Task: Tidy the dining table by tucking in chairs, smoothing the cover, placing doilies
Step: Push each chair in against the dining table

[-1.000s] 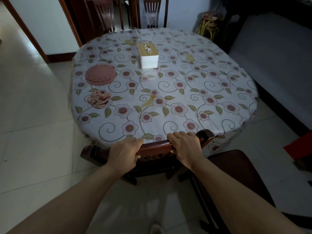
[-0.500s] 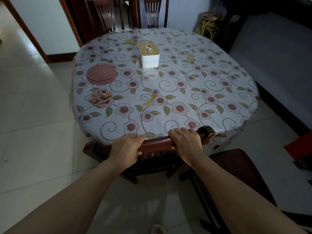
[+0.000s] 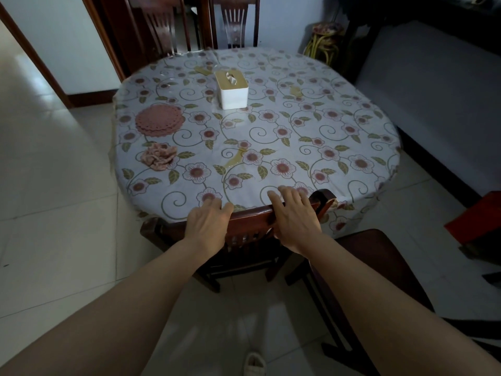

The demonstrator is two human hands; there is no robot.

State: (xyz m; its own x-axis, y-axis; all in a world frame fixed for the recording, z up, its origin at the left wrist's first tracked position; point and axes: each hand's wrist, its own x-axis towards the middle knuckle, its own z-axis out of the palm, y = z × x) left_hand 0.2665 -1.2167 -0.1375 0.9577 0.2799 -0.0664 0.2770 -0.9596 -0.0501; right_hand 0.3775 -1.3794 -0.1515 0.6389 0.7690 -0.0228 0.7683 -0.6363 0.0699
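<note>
Chair nearest the camera sits w/ its top rail right at the table edge, seat under the top, so this one looks tucked. Left hand lies over the rail, fingers curled onto it; right hand lies on the rail w/ fingers loose and spread onto the floral cover, a slack hold, not a clench. A 2nd chair at lower right stands out from the table, not yet tucked. Two more chairs at the far side look close in. Doilies sit stacked at the left, w/ a crumpled pink piece beside them, none laid out. Tissue box near centre. Cover smoothing and doilies look left to do.
</note>
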